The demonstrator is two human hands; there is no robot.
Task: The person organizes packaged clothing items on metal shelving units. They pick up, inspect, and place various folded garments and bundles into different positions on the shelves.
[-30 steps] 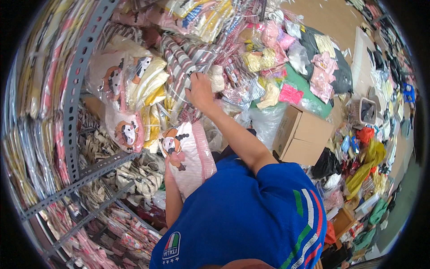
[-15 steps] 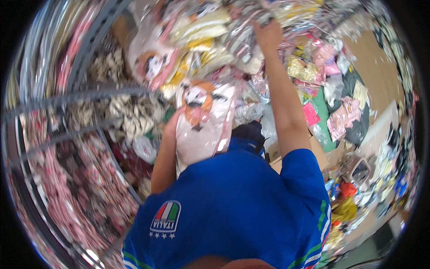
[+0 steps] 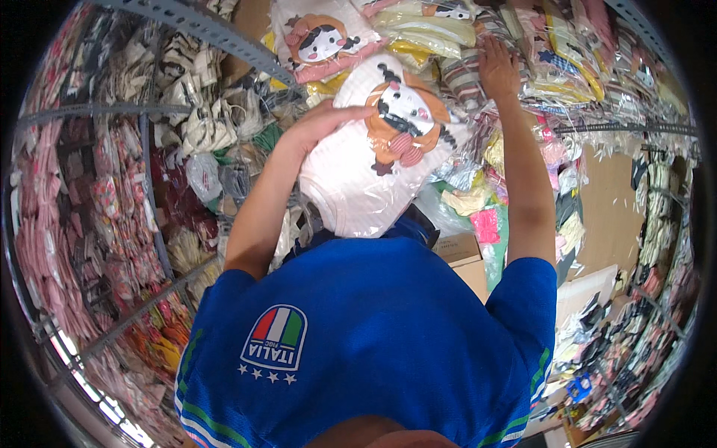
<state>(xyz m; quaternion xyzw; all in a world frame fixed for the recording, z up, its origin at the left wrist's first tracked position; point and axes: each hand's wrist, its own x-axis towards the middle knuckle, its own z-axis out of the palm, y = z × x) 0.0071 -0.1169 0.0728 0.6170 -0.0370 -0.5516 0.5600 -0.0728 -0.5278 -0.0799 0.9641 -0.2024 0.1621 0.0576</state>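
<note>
My left hand (image 3: 317, 127) grips the left edge of a white baby garment in a see-through plastic bag (image 3: 351, 175). The garment bears a cartoon girl with an orange hood and is held tilted in front of my chest. Part of that hand's grip is hidden behind the bag. Farther off to the right, my right hand (image 3: 498, 71) lies with fingers stretched out on bagged striped garments (image 3: 461, 78). Beyond my left hand rests a bagged pink-edged garment (image 3: 321, 45) with a similar cartoon face. Bagged yellow garments (image 3: 426, 33) lie between it and my right hand.
Grey metal shelf bars (image 3: 216, 33) cross at the upper left, and another bar (image 3: 627, 129) runs at the right. Stacked bagged clothes (image 3: 112, 201) fill the left side. A cardboard box (image 3: 463, 261) stands below my right forearm, near a bright pink packet (image 3: 485, 224).
The bagged white garment has turned and shifted up and right in the view. My left hand now shows higher on its edge. My right hand remains on the striped garments, its fingers now plainly extended.
</note>
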